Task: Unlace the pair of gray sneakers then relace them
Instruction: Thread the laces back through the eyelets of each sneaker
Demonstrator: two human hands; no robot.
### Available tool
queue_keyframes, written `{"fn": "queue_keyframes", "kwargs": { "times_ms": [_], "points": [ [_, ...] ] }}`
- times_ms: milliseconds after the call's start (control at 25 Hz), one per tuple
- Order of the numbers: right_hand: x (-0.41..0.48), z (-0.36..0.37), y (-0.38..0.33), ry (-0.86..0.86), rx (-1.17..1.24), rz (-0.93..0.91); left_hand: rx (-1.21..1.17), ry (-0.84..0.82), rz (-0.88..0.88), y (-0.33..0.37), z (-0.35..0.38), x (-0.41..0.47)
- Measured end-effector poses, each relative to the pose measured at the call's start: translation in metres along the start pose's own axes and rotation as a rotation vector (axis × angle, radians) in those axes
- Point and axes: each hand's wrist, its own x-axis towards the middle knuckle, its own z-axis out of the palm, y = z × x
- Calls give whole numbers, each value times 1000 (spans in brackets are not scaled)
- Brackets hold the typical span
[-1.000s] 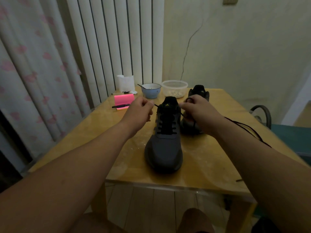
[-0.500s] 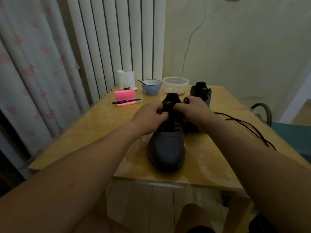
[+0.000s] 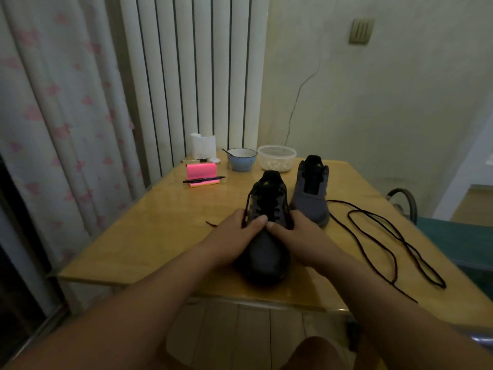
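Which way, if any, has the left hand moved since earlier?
Yes. The left hand moved toward the person, from the tongue of the laced sneaker down to its lowest eyelets.

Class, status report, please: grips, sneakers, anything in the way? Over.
Left grip and right grip both clasp the near sneaker, laces in. Far sneaker unlaced; loose lace on the table beside it. Nothing in the way.

A dim room in a home: floral curtains (image 3: pixel 40 124) beside vertical blinds (image 3: pixel 192 76), a wooden table (image 3: pixel 149 236) bearing a blue bowl (image 3: pixel 241 163), food container (image 3: pixel 276 161) and pen (image 3: pixel 204 179).
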Motion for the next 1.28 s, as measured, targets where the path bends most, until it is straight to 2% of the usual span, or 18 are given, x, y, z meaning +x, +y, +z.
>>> {"fn": "queue_keyframes", "kwargs": {
  "times_ms": [160, 440, 680, 840, 1040, 1120, 1200, 1280],
  "points": [
    [14, 25, -2, 92, -21, -99, -25, 189, 50, -12, 24, 17],
    [99, 52, -19, 177, -15, -88, 10, 252, 109, -7, -3, 88],
    [155, 70, -43, 113, -117, 60, -6, 278, 42, -29, -26, 144],
    [163, 78, -50, 91, -72, 125, -22, 287, 29, -35, -28, 160],
    [163, 47, -58, 1, -87, -32, -37, 264, -27, -22, -36, 182],
    [148, 30, -43, 116, -271, -144, -16, 285, -65, -22, -35, 180],
    [128, 17, -21, 242, -637, -215, 105, 470, -52, -20, -33, 170],
    [109, 7, -3, 145, -882, -222, 211, 633, 112, -9, -25, 157]
  ]
}}
